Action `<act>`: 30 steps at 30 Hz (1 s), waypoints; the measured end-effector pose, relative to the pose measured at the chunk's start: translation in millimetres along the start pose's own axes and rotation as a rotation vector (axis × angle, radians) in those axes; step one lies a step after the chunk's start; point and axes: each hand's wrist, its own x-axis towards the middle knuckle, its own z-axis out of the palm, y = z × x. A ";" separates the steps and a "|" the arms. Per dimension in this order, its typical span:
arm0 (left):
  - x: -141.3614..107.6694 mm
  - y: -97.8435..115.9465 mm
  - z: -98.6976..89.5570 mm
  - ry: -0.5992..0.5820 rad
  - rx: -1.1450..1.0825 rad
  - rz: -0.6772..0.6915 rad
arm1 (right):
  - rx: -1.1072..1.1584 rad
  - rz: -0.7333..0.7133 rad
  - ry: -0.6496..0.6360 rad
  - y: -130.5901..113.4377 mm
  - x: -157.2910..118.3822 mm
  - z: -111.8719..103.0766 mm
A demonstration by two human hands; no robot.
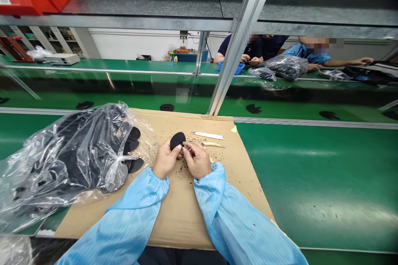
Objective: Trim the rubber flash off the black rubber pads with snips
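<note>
My left hand (166,159) is closed around a flat, rounded black pad (177,140), thumb on its face. At the pad's right edge, the fingers of my right hand (197,159) are pinched together; whatever lies between them is too small to make out. Both hands are over a sheet of brown cardboard (178,211) sprinkled with black crumbs. A white-handled craft knife (209,135) lies just beyond my right hand, and a slim tool with a yellowish handle (213,145) rests nearer to it.
To the left, a large clear plastic bag (77,153) bulges with black pads, some spilling from its mouth. Behind the cardboard, more black pieces (167,107) sit on a green belt. A metal post (239,41) rises ahead. Across the line, people (239,49) work beside bagged goods.
</note>
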 end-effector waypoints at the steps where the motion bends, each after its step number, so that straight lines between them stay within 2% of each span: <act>1: -0.2 -0.4 0.0 -0.009 -0.001 -0.003 | -0.002 0.002 0.000 -0.4 0.1 -0.1; 10: -1.2 0.2 0.0 -0.032 0.012 -0.009 | -0.033 -0.011 -0.004 0.1 0.0 -0.6; 23: -1.3 -0.7 -2.0 0.040 0.049 -0.011 | -0.010 -0.028 -0.013 0.5 0.5 -0.2; 27: -0.6 -2.3 -6.0 0.119 0.239 0.051 | -0.002 0.064 0.094 9.3 13.9 -5.8; 30: -1.9 -5.0 -8.7 0.165 0.450 0.180 | -0.134 0.121 0.142 31.9 38.8 -22.7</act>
